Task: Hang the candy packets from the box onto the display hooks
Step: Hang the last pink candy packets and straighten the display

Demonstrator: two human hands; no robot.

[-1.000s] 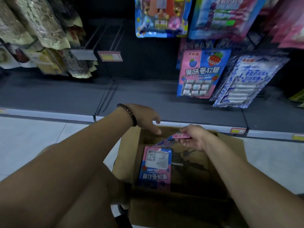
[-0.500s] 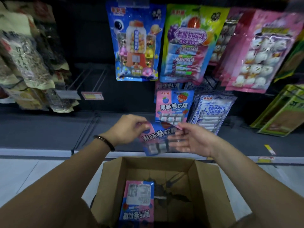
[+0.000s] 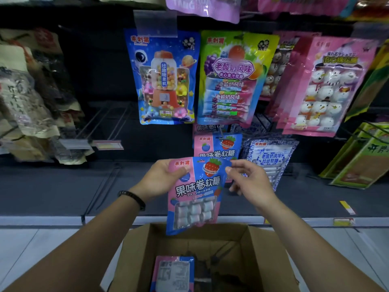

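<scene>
Aloft, packet point(image 3: 195, 190): left hand point(image 3: 160, 180), right hand point(image 3: 250, 180)

The scene is viewed through one wide-angle camera worn on the head, pointed forward and down. The box point(image 3: 264, 256) is looked into steeply from close above, at the lower edge of the frame; the hung packets point(image 3: 168, 81) are faced almost squarely, near, across the upper half.
</scene>
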